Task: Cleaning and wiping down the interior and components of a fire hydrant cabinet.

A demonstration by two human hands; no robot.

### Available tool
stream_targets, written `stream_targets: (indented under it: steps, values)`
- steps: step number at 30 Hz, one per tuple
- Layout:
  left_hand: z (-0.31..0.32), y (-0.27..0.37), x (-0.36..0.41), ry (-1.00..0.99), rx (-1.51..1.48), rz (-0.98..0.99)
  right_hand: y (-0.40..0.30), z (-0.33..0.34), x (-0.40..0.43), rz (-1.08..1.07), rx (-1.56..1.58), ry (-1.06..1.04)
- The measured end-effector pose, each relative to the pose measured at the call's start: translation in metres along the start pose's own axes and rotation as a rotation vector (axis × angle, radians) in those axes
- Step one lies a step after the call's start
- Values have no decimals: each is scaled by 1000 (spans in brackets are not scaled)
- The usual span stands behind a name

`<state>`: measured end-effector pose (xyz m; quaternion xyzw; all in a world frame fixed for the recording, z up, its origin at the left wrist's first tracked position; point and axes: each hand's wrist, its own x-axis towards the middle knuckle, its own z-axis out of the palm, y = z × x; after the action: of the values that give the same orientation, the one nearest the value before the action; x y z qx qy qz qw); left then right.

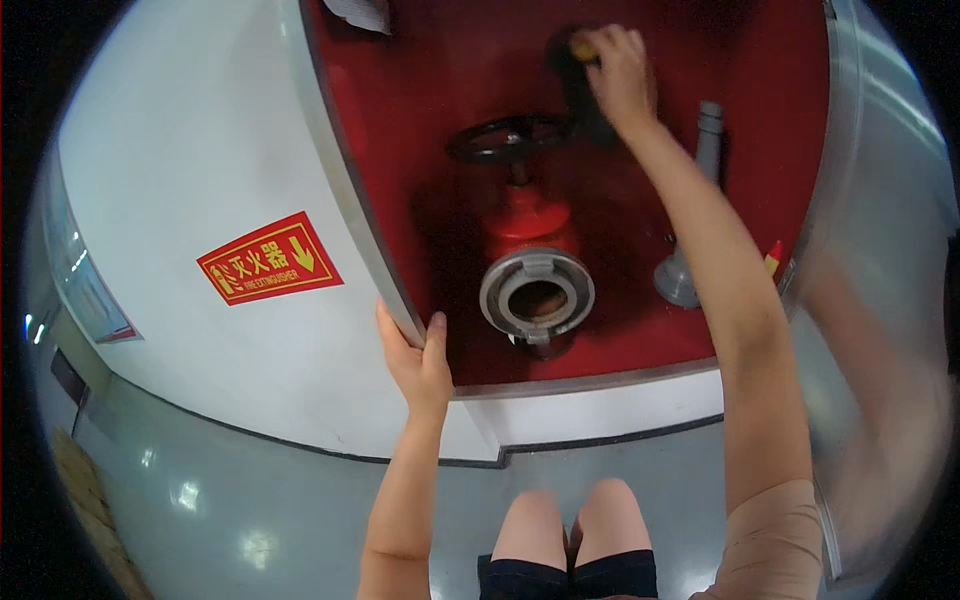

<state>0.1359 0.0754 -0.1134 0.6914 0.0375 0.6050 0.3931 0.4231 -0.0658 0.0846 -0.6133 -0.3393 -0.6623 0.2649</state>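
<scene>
My left hand (420, 360) grips the metal edge of the frame (397, 300) of a red fire hydrant cabinet (630, 337), its thumb inside. Near the cabinet's upper back, my right hand (619, 71) has its fingers at a small yellowish round thing (583, 48), blurred; whether it is gripped is unclear. A dark shape, perhaps its shadow, lies behind that hand. Below and to the left stands a red hydrant valve (529, 217) with a black handwheel (510, 141) and an open metal hose coupling (537, 296). A grey hose nozzle (679, 277) stands upright, partly hidden behind my right forearm.
A red and yellow pointed object (773, 256) is beside my right arm. Paper (361, 13) shows at the cabinet's top left. A fire extinguisher sign (270, 259) is on the white wall (225, 150). Shiny metal (885, 187) at the right reflects an arm. My knees are over the grey floor (255, 517).
</scene>
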Motion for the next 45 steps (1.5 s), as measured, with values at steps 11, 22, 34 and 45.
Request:
stream_targets:
  steps: [11, 22, 34, 45]
  values:
    - [2, -1, -3, -10, -96, -72, -22, 41, 12, -312, 60, 43]
    - [-1, -8, 2, -8, -26, 2, -44, 30, -122, -423, 574, -719]
    - [0, -7, 0, -15, -66, 12, -81, 57, -23, -634, -12, -189]
    - [1, -9, 0, -38, -30, 14, -74, 102, -96, -896, -754, 222]
